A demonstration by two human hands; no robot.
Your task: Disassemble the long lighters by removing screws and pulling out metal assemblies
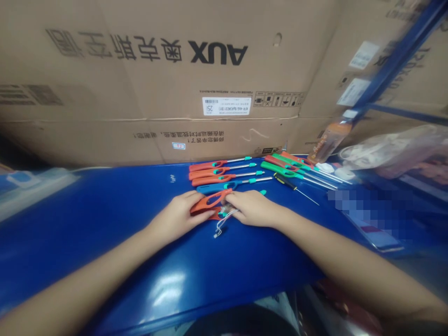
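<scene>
Left hand (177, 214) clamps an orange lighter casing (201, 204); right hand (252, 208) pinches thin wires (227, 216) beside it (fiddly two-handed step, calling for a light touch next).

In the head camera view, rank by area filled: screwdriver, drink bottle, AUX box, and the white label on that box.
1. AUX box
2. Drink bottle and white label, too alike to rank
3. Screwdriver

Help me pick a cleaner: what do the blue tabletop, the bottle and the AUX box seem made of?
The blue tabletop is glossy, reflecting light: painted metal or plastic. The bottle looks like shiny clear plastic, orange showing through. The AUX box is matte brown cardboard, creased and printed directly.
</scene>
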